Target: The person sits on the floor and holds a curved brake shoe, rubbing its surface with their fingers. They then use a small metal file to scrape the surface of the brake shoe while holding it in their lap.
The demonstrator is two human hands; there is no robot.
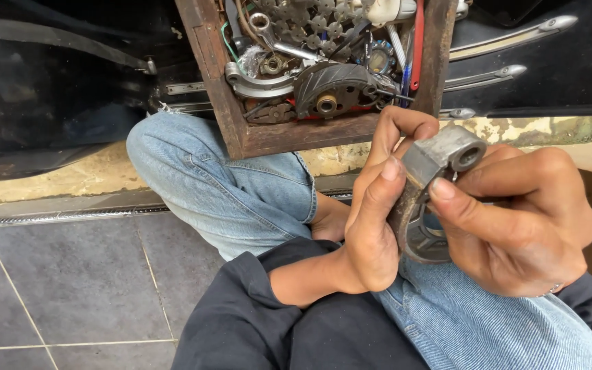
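Grey tile floor, wooden parts box (268, 137) ahead. Left hand (371, 212) and right hand (522, 219) both grip a curved metal shoe (440, 161) over the lap. Looks like inspection; turning it next needs a steady pinch.

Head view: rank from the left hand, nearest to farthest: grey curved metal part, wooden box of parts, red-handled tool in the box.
From the left hand:
1. Grey curved metal part: held in its fingers, the right hand gripping it too.
2. Wooden box: just above, on the knee.
3. Red-handled tool: farther up, at the box's right side.
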